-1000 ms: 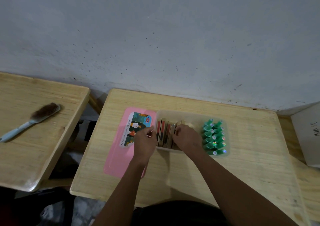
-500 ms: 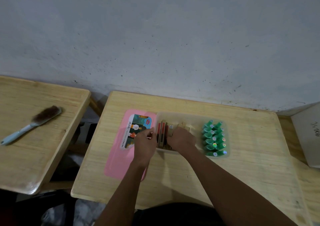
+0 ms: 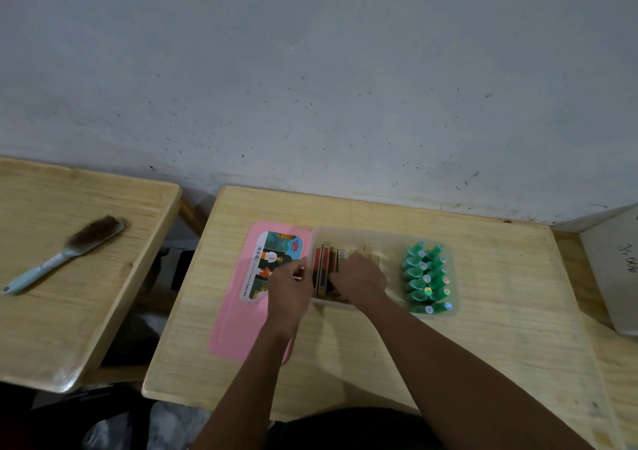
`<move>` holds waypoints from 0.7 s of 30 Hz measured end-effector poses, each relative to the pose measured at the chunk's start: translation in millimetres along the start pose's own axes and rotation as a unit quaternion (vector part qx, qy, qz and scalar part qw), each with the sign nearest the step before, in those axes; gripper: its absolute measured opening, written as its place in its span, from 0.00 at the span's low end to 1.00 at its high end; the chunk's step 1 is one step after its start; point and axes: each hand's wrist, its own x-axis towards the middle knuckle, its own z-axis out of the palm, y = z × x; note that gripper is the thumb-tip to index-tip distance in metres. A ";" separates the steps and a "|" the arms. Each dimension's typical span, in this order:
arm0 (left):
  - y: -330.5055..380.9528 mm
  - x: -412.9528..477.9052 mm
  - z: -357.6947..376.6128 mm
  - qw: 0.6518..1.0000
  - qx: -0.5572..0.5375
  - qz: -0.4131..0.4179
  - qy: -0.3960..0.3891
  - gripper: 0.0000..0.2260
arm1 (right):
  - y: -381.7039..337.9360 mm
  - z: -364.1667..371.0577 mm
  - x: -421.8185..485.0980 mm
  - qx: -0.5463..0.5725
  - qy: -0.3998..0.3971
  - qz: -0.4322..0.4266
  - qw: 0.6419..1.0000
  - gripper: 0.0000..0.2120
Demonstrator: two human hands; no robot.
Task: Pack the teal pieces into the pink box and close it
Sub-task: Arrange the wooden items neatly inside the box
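A clear plastic box stands open on the middle desk. Several teal pieces with shiny sticker tops are packed in its right end. Wooden blocks with red faces stand on edge in its left part. Its pink lid, with a printed label, lies flat on the desk just left of the box. My left hand is at the box's left wall, fingers curled by the outermost block. My right hand rests on the blocks in the middle of the box, covering some of them.
A second wooden desk stands to the left across a gap, with a light blue brush on it. A white board leans at the far right edge. A grey wall runs behind the desks.
My right hand has slid a little to the left over the wooden blocks. My left hand has stayed at the box's left wall.
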 end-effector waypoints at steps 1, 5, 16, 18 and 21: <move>-0.1 -0.1 0.2 1.000 0.000 -0.001 0.000 0.14 | 0.3 -0.6 -0.2 0.002 -0.001 0.000 1.000 0.14; -0.9 0.4 0.2 1.000 0.003 0.000 0.003 0.14 | 3.2 0.2 -0.6 0.014 -0.005 -0.003 1.000 0.13; -1.7 0.7 0.7 1.000 0.010 0.009 0.001 0.14 | 10.0 -4.4 1.6 0.057 0.008 0.008 0.998 0.17; -2.3 0.7 0.9 1.000 0.011 0.011 0.000 0.14 | 16.2 -10.5 2.9 0.094 0.005 0.010 0.995 0.17; -3.1 1.1 1.3 1.000 0.010 0.013 0.003 0.14 | 26.1 -20.9 6.7 0.204 -0.022 0.003 0.979 0.22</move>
